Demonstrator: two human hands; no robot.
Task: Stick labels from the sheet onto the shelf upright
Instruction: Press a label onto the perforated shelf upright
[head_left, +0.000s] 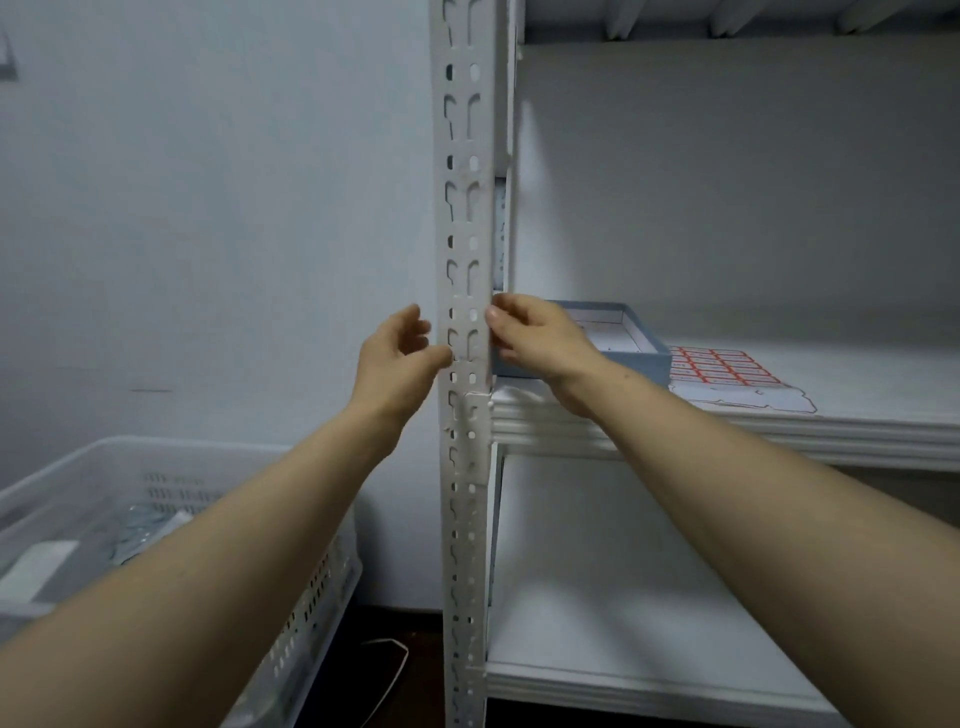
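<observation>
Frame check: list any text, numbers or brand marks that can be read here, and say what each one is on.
Nothing in this frame can be read.
label sheet: rows of red-bordered labels, print too small to read.
box: faint marks on the inside, too blurred to read.
shelf upright: punched holes only, no print visible.

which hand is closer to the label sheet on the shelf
Right. The right hand is at the upright's right edge, on the same side as the sheet; the left hand is beyond the upright, on its left side.
</observation>
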